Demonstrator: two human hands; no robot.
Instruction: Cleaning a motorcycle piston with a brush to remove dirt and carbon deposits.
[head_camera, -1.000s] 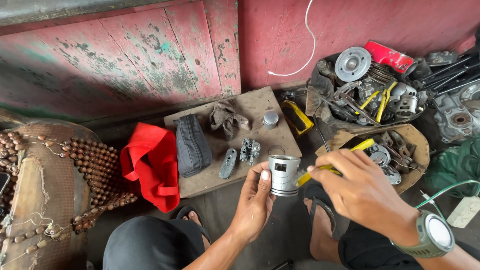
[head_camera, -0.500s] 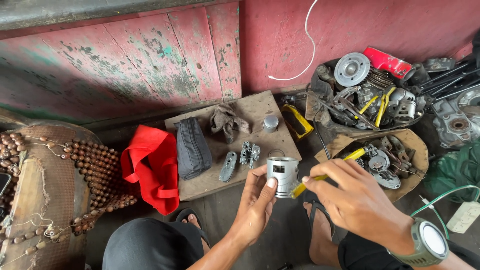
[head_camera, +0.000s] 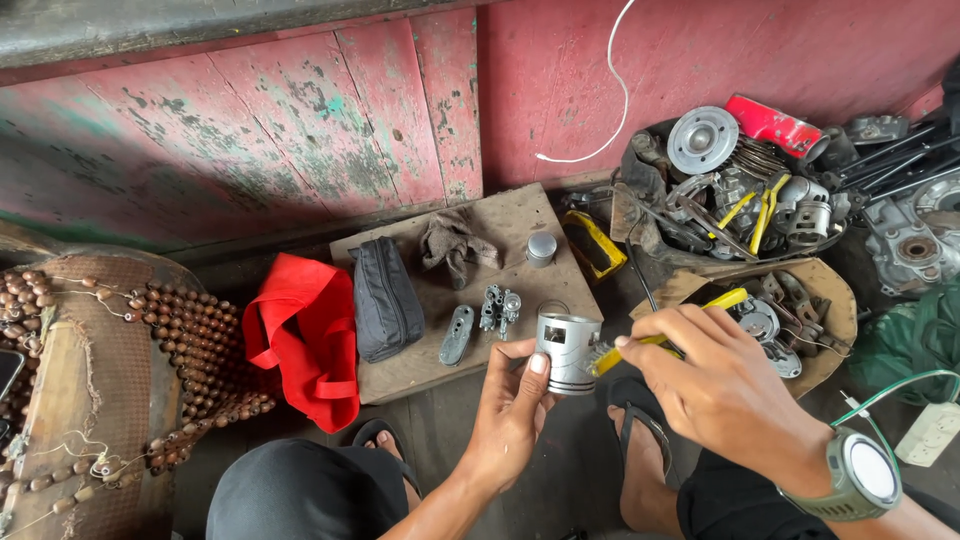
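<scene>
My left hand (head_camera: 512, 415) grips a silver metal piston (head_camera: 568, 350) from below, thumb on its side wall. My right hand (head_camera: 725, 392), with a grey watch on the wrist, holds a yellow-handled tool (head_camera: 668, 334) whose tip touches the right side of the piston. Both hands hover above the front edge of a wooden board (head_camera: 505, 240) on the floor. The tool's working end is hidden behind the piston and my fingers.
On the board lie a dark zip pouch (head_camera: 383, 298), a grey rag (head_camera: 455, 245), a small metal cup (head_camera: 541, 248) and small metal parts (head_camera: 498, 308). A red cloth (head_camera: 305, 335) lies left. Bins of engine parts (head_camera: 735, 195) stand right. A red wooden wall (head_camera: 300, 130) is behind.
The piston has turned slightly in my left hand, and my right hand has brought the yellow-handled tool closer against its right side.
</scene>
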